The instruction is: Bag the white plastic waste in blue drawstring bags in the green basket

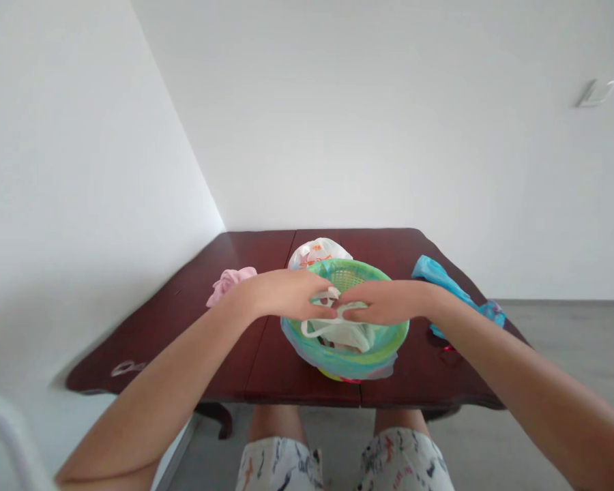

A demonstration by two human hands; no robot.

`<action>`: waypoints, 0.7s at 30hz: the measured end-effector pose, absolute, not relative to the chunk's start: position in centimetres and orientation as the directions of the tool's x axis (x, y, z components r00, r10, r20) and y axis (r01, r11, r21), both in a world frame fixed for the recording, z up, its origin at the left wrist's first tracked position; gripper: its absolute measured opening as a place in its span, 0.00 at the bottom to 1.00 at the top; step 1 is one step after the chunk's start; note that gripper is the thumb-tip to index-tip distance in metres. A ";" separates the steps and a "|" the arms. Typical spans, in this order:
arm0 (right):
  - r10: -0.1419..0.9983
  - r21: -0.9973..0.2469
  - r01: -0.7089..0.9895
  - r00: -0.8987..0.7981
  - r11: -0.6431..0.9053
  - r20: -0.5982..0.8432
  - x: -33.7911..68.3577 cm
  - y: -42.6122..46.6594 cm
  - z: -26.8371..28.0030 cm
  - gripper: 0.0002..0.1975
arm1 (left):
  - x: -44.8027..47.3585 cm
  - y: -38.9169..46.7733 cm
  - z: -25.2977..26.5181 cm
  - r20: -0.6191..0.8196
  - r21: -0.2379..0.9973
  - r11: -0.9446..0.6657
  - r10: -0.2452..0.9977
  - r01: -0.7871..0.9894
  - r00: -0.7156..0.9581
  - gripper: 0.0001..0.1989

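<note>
A green plastic basket stands on the table, with a thin bluish plastic bag draped over its near rim. Inside it lies a white plastic bag with loop handles. My left hand reaches over the basket from the left, its fingers closed on the upper part of the white bag. From the right, my right hand pinches the same bag, fingertips close to those of the left. What the white bag contains, if anything, is hidden.
The dark red wooden table stands against white walls. Behind the basket is a white bag with orange print. A pink cloth-like bundle lies to the left, a blue plastic bag to the right. A whitish strip lies near the left edge.
</note>
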State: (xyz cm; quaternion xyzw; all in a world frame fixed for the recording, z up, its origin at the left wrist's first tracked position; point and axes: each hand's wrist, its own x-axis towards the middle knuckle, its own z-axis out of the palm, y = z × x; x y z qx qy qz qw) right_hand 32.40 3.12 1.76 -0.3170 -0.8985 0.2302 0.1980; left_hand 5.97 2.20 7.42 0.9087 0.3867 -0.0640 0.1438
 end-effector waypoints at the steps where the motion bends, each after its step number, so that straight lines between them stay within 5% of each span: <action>1: 0.671 -0.568 0.453 -0.696 0.687 0.255 34.2 2.1 2.1 0.08 | 4.8 2.0 7.6 -0.144 0.239 -0.669 0.692 0.704 0.707 0.21; 4: 0.787 -0.657 0.441 -0.258 0.612 0.560 39.1 -1.9 0.6 0.11 | 1.9 1.5 6.3 0.078 0.234 -0.715 0.689 0.659 0.721 0.23; 7: 0.727 -0.660 0.450 0.033 0.601 0.685 41.4 -6.4 -3.6 0.08 | 1.4 1.2 4.4 0.136 0.207 -0.755 0.652 0.622 0.746 0.26; 15: 0.684 -0.529 0.527 -0.144 0.665 0.716 37.8 -13.5 -9.6 0.28 | 8.9 -0.7 7.4 -0.178 0.289 -0.717 0.611 0.635 0.771 0.33; 21: 0.635 -0.547 0.561 0.048 0.621 0.771 37.2 -14.1 -12.6 0.24 | 12.7 -0.2 8.4 -0.360 0.187 -0.708 0.596 0.681 0.718 0.30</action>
